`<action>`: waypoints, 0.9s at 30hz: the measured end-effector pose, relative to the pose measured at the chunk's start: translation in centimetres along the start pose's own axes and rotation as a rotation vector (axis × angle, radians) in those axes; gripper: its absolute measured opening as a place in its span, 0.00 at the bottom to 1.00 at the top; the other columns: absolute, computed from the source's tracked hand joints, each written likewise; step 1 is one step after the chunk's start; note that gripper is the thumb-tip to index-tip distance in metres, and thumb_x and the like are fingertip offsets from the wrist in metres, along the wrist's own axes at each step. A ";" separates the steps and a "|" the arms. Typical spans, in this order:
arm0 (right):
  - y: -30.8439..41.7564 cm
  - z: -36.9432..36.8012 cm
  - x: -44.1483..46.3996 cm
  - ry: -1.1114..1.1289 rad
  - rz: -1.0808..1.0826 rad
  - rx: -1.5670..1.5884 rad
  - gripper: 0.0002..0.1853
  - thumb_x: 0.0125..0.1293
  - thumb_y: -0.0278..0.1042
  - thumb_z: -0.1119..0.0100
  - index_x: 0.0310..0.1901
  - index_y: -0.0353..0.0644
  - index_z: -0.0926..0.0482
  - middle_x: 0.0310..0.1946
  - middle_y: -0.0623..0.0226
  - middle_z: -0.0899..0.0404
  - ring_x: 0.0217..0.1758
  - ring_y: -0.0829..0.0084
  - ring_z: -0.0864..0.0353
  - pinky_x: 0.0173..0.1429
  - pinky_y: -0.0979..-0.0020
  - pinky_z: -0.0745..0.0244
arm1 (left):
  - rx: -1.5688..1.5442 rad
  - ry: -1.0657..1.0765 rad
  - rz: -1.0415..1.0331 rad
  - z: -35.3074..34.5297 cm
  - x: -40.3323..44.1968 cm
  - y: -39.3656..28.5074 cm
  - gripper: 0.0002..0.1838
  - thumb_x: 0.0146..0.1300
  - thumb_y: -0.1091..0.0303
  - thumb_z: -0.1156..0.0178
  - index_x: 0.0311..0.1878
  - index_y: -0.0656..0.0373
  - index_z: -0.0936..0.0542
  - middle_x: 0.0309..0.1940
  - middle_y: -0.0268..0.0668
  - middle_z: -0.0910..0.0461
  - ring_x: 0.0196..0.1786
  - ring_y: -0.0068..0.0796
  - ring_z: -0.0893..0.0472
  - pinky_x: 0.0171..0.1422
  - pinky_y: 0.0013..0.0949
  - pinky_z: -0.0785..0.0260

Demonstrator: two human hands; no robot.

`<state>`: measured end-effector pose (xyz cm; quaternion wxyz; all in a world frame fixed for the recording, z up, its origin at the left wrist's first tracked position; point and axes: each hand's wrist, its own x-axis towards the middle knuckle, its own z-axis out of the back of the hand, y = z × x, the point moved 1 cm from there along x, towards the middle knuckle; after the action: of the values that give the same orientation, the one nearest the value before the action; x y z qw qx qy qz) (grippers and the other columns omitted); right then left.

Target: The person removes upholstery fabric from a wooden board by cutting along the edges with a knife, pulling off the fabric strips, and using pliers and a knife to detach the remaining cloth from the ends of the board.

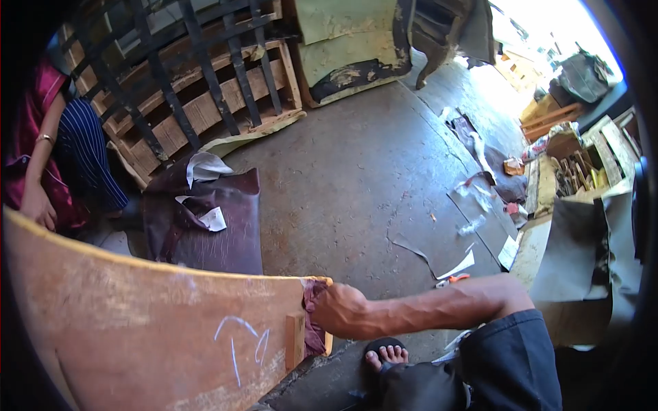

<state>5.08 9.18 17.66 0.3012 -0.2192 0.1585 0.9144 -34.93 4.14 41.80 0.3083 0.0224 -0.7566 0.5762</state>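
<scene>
The right grip, at the lower centre of the frame, is closed in a fist at the end of a wooden panel, clamped on the bunched maroon leather there; its fingertips are hidden. The left hand is out of sight, so I cannot tell its state. The panel fills the lower left of the frame, a yellowish edging along its curved upper rim and pale chalk marks on its face. A small block stands out from that face just beside the leather.

Below the right grip is a sandalled foot. At the left edge of the frame, a person in a shiny maroon top and striped trousers has a hand near the panel's upper rim.

Beyond the panel, left of centre, a maroon sheet lies on the floor with white scraps on it. A wooden frame crossed by black straps stands at the upper left, near a worn greenish panel at the upper centre. Right of centre, an orange-handled tool lies just above the forearm.
</scene>
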 end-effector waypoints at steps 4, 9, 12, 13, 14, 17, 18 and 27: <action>0.4 -1.3 -1.3 -0.023 0.001 0.126 0.11 0.61 0.28 0.43 0.39 0.30 0.17 0.30 0.56 0.15 0.34 0.60 0.12 0.35 0.62 0.17 | 0.081 -0.041 -0.038 -0.8 -0.2 0.7 0.28 0.78 0.53 0.57 0.71 0.64 0.33 0.71 0.45 0.36 0.73 0.41 0.35 0.78 0.45 0.46; 1.4 -3.4 -1.4 0.028 -0.125 0.247 0.23 0.62 0.28 0.45 0.56 0.19 0.26 0.27 0.50 0.18 0.28 0.54 0.14 0.23 0.57 0.21 | 0.106 -0.040 -0.033 -2.9 0.3 1.9 0.28 0.78 0.54 0.58 0.71 0.64 0.33 0.72 0.46 0.37 0.74 0.41 0.36 0.79 0.46 0.46; 2.2 -8.1 -3.8 -0.139 -0.346 0.467 0.28 0.60 0.29 0.43 0.63 0.29 0.27 0.28 0.51 0.18 0.35 0.51 0.13 0.30 0.54 0.19 | 0.070 -0.035 -0.062 -3.4 -0.6 -0.5 0.27 0.78 0.55 0.59 0.71 0.64 0.33 0.73 0.47 0.37 0.74 0.42 0.36 0.79 0.46 0.47; 0.5 -10.5 -4.5 -0.273 -0.312 0.741 0.40 0.58 0.34 0.41 0.74 0.35 0.39 0.32 0.44 0.18 0.35 0.47 0.14 0.38 0.50 0.18 | 0.035 -0.026 -0.052 -3.5 -1.5 -0.7 0.27 0.79 0.55 0.60 0.71 0.64 0.33 0.73 0.47 0.38 0.74 0.42 0.37 0.80 0.46 0.47; -0.2 -12.5 -4.8 -0.297 -0.310 0.730 0.40 0.58 0.34 0.41 0.74 0.35 0.39 0.32 0.44 0.18 0.35 0.47 0.14 0.38 0.50 0.18 | 0.019 -0.015 -0.049 -3.5 -1.7 -0.9 0.27 0.79 0.55 0.60 0.71 0.64 0.33 0.73 0.47 0.38 0.75 0.42 0.37 0.80 0.46 0.47; -1.2 -13.3 -5.7 -0.379 -0.298 0.999 0.43 0.54 0.40 0.38 0.74 0.46 0.37 0.44 0.42 0.16 0.39 0.44 0.15 0.50 0.51 0.19 | -0.048 -0.007 -0.040 -3.6 -2.7 -1.7 0.27 0.79 0.55 0.61 0.71 0.64 0.32 0.74 0.47 0.38 0.75 0.43 0.38 0.80 0.46 0.48; -1.4 -12.3 -6.3 -0.391 -0.295 0.971 0.41 0.55 0.39 0.39 0.74 0.46 0.36 0.40 0.43 0.16 0.39 0.45 0.15 0.47 0.50 0.19 | -0.037 0.002 -0.017 -4.1 -3.0 -2.6 0.27 0.79 0.56 0.61 0.71 0.64 0.32 0.74 0.47 0.39 0.75 0.43 0.38 0.81 0.46 0.48; 0.1 -6.6 -7.2 -0.245 -0.237 0.161 0.26 0.65 0.32 0.47 0.62 0.24 0.29 0.31 0.51 0.15 0.34 0.56 0.12 0.31 0.59 0.20 | -0.173 0.087 -0.061 -2.8 -2.7 -3.7 0.30 0.78 0.57 0.56 0.75 0.66 0.40 0.74 0.49 0.39 0.76 0.42 0.37 0.81 0.43 0.48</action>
<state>12.25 2.81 15.62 0.4406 -0.0984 0.1662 0.8767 -30.10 4.48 44.10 0.3591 -0.0065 -0.7883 0.4996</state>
